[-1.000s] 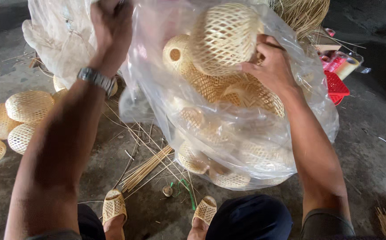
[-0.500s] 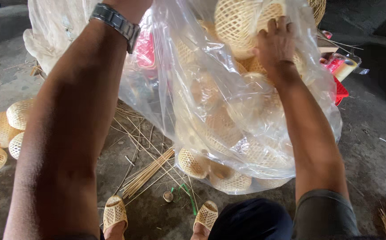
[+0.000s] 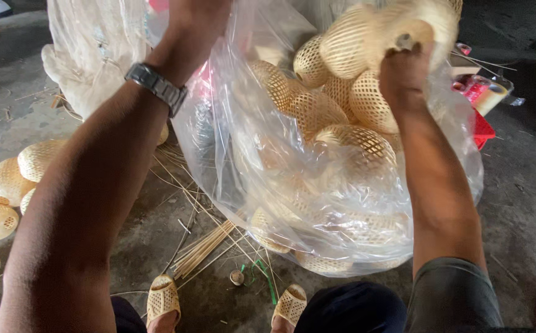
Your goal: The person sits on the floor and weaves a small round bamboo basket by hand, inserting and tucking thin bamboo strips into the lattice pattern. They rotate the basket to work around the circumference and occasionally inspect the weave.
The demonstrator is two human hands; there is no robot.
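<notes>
Right hand (image 3: 407,68) was raised w/ its back to the camera, fingers closed round the top of a pale woven basket (image 3: 373,31), holding it at the mouth of the clear plastic bag (image 3: 292,185); the basket was blurred, so can't tell the exact grip. Left hand (image 3: 197,15) was up at the bag's upper left edge, mostly cut off by the frame top; it seemed to be bunched on the plastic, but can't tell for sure. Metal wristwatch (image 3: 157,88) sat on the left wrist.

Nearest the camera: two woven sandals (image 3: 163,299) on the feet, on the concrete floor (image 3: 527,222). Just beyond them lay a bundle of thin bamboo strips (image 3: 203,250), w/ a bit of green string (image 3: 262,274) beside. The bag stood past that, packed w/ more small woven baskets. At far left, a few loose baskets (image 3: 9,182) lay on the floor, well apart from the bag. Behind the bag, right side, a red tray (image 3: 481,126).
</notes>
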